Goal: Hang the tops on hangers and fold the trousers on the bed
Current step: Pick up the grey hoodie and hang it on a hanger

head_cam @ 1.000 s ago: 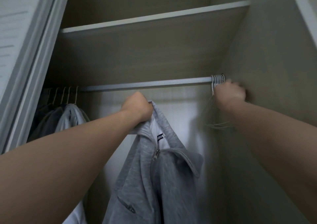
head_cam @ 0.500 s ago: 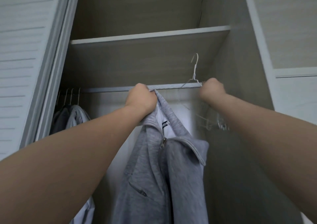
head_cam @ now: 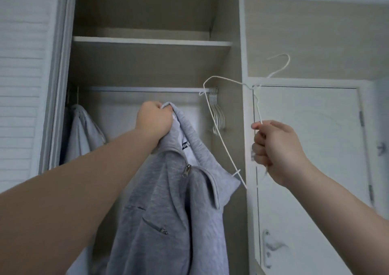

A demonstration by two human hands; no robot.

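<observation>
Pinching one slim arm of a white wire hanger [head_cam: 258,109] in curled fingers, the right hand [head_cam: 277,154] holds it tilted, hook uppermost, just outside the wardrobe. The thin, springy wire may twist or snag a collar. The left hand [head_cam: 154,121] fists the collar of a soft grey zip-up jacket [head_cam: 168,201], which hangs limp below the ribbed metal rail [head_cam: 147,89]. Its weight could slip off the narrow, smooth frame.

Only one view here, the head-worn wide-angle cam. It sits close in, below the pale grey metal hanging rail [head_cam: 147,89], facing up and forward into the open beige wood-panel wardrobe [head_cam: 147,66] around that rail.
</observation>
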